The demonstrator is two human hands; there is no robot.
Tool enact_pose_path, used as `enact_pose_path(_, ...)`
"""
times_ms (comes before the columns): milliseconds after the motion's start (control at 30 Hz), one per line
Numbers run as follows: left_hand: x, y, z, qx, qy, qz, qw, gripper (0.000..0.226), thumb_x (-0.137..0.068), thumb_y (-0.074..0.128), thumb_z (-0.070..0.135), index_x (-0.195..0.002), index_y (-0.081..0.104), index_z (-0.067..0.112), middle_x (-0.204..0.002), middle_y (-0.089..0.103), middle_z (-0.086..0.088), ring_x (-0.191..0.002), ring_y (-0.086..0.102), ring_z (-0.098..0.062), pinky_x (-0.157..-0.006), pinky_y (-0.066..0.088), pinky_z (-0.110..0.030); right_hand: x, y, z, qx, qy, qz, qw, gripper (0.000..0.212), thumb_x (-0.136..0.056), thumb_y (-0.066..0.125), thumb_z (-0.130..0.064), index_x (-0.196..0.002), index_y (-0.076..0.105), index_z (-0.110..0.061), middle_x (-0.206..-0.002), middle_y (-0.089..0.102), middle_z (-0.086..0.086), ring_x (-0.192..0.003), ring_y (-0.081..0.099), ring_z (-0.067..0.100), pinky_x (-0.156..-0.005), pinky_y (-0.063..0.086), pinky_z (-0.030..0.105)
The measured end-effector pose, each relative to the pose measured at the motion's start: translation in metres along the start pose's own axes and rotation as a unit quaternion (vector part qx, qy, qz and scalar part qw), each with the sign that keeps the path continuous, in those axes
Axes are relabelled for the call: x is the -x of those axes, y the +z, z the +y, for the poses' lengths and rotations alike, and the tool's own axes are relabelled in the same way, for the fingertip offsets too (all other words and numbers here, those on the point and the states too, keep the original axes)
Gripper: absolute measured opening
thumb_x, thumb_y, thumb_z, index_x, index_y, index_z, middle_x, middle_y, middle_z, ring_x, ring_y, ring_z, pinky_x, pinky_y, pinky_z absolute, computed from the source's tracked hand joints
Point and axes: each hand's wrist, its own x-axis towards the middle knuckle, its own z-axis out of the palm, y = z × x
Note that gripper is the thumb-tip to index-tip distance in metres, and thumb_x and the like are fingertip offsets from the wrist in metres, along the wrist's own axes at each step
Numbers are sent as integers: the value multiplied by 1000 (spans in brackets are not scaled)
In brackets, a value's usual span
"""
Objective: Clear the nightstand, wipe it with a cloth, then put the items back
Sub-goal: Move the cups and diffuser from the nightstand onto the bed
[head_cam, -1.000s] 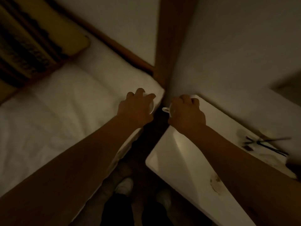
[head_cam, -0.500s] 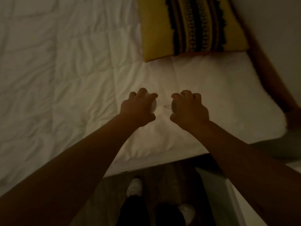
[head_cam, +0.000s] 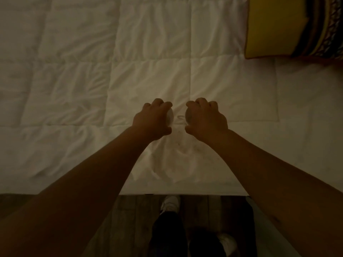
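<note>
Both of my hands hover over the white bed (head_cam: 74,89), side by side. My left hand (head_cam: 151,120) grips a small white cup (head_cam: 170,116) from above, fingers curled round its rim. In my right hand (head_cam: 207,117) is a second small white cup (head_cam: 187,117), gripped the same way, its thin handle pointing left towards the other cup. Most of each cup is hidden under the hand. Just below the hands a crumpled white cloth (head_cam: 174,164) lies on the quilt near the bed's front edge. It is too dim to tell whether the cups touch the quilt.
A yellow pillow (head_cam: 278,28) with a dark pattern lies at the far right of the bed. Beyond the bed's near edge are a wooden floor (head_cam: 133,219), my dark trousers and white shoes (head_cam: 170,203). A pale edge, probably the nightstand (head_cam: 263,230), shows beside my right forearm.
The view swung left from the nightstand corner onto the bed. Both hands, each still holding its cup, moved from the nightstand's edge out over the quilt, away from the pillow.
</note>
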Motion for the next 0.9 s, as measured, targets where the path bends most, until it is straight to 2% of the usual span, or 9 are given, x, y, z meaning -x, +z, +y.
enact_pose_path(167, -5, 16, -12, 38, 24, 3, 999, 80, -69, 80, 33, -137, 38, 31, -138, 41, 3, -120, 43, -31, -84, 49, -48, -10, 21, 2, 8, 31, -34, 999, 85, -66, 79, -53, -135, 37, -29, -138, 41, -1, -118, 44, 31, -78, 45, 41)
enact_pose_path(333, -7, 26, -16, 43, 38, 28, 998, 78, -67, 82, 30, -134, 41, 29, -131, 45, 5, -114, 46, -31, -80, 51, -46, -19, 28, 8, -2, 12, -36, 999, 87, -64, 80, -54, -135, 39, -25, -133, 46, 2, -112, 50, 32, -83, 45, 41)
enact_pose_path(567, -3, 32, -16, 29, 42, 56, 997, 77, -67, 81, 31, -133, 40, 29, -128, 45, 5, -110, 48, -29, -79, 52, -45, -15, 28, 12, 9, 3, -24, 1000, 84, -63, 79, -57, -133, 39, -30, -131, 46, -2, -110, 50, 30, -73, 39, 36)
enact_pose_path(733, -3, 30, -14, 19, 44, 55, 997, 79, -66, 81, 33, -133, 40, 29, -129, 45, 4, -108, 49, -30, -74, 47, -39, -9, 25, 7, 10, 4, -19, 1000, 79, -68, 77, -53, -133, 40, -29, -130, 46, -2, -109, 50, 29, -71, 38, 35)
enact_pose_path(900, -4, 30, -10, -5, 31, 43, 999, 85, -69, 80, 34, -140, 32, 30, -141, 37, 2, -121, 43, -30, -83, 51, -47, -7, 23, 2, 34, 5, -10, 999, 75, -71, 75, -54, -132, 40, -27, -129, 46, 0, -109, 49, 28, -69, 39, 35)
